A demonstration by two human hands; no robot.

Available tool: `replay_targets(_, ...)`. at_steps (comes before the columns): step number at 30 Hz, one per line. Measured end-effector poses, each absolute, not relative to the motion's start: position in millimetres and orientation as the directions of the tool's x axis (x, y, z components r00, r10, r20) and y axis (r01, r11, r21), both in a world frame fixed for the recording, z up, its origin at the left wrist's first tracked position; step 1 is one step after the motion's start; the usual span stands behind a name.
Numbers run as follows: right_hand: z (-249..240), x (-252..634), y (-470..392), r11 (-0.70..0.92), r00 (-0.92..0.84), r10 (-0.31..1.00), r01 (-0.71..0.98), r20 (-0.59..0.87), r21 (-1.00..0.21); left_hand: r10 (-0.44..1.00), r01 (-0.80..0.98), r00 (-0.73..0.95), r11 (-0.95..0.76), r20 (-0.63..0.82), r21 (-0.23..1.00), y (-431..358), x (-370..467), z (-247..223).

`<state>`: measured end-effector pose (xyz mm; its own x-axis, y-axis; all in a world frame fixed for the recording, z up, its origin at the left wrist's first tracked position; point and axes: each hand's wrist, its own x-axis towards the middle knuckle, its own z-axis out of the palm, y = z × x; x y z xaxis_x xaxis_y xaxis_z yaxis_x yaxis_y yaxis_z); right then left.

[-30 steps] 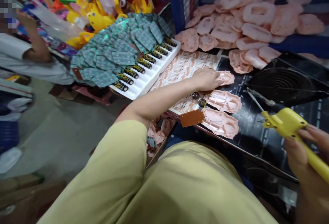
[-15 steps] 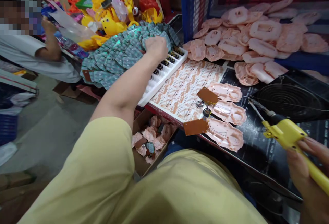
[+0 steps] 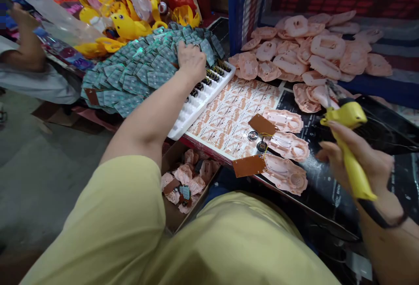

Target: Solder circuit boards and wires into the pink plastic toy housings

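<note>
Head camera looks steeply down, close over the workbench (image 3: 330, 197).

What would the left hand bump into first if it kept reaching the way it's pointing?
Most likely the heap of green circuit boards: the left hand already rests at its edge, above the white tray, fingers aimed up and left into the pile. Depth is hard to judge from this one view.

- No text, label, brand or number can be read anywhere in view.
- The printed sheet (image 3: 234, 106) in the middle of the table carries rows of small orange and white pictures, too small to make out any lettering.
- The green circuit boards (image 3: 147, 66) heaped at far left show only dot patterns, with no legible marking.
</note>
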<state>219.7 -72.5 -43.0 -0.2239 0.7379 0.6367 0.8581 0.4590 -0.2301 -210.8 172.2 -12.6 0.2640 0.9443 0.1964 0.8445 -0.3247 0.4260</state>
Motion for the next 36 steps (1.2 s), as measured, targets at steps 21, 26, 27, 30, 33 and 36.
replay_targets(21,-69,191,15,0.505,-0.362,0.817,0.825,0.449,-0.253,0.96,0.314,0.117,-0.279,0.255,0.907,97,-137,25)
replay_targets(26,-48,165,2,0.561,-0.171,0.8,0.555,0.576,-0.615,0.949,0.185,0.295,-0.172,0.112,0.968,64,-87,25)
replay_targets(27,-45,160,-1,0.568,-0.158,0.809,0.457,0.566,-0.684,0.937,0.177,0.34,-0.151,0.083,0.973,58,-79,24)
replay_targets(30,-41,148,-10,0.555,-0.168,0.832,0.297,0.529,-0.777,0.908,0.179,0.418,-0.105,0.021,0.978,46,-60,22)
replay_targets(33,-39,146,-17,0.536,-0.08,0.835,0.336,0.544,-0.774,0.895,0.173,0.445,-0.105,0.017,0.979,41,-48,23)
replay_targets(36,-35,149,-21,0.534,-0.015,0.818,0.393,0.575,-0.749,0.88,0.184,0.473,-0.137,0.034,0.973,39,-43,22)
